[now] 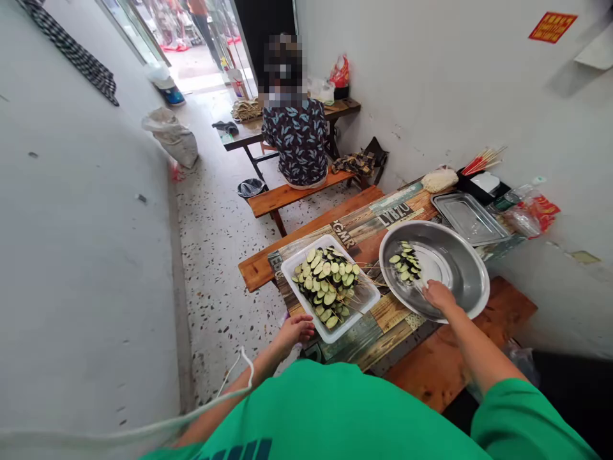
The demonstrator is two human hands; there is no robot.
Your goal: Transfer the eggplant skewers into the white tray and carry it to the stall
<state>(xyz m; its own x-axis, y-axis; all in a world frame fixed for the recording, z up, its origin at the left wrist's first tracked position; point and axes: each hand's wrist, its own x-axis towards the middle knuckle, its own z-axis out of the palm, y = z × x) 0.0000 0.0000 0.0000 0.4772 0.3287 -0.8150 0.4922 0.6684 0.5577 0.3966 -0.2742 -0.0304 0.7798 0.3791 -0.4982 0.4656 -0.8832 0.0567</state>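
My right hand (438,295) rests inside a large steel bowl (467,255) on the table, just below a small pile of skewered eggplant slices (406,262); whether it grips a skewer is unclear. A white rectangular tray (297,259) heaped with more skewered eggplant slices (326,284) sits to the left of the bowl. My left hand (297,329) touches the near corner of that tray at the table's edge, fingers curled on it.
A flat steel tray (467,217), a bundle of bamboo skewers (481,160) and plastic bags (527,214) lie at the table's far end by the wall. A person sits on a wooden bench (287,191) further back. Benches flank the table.
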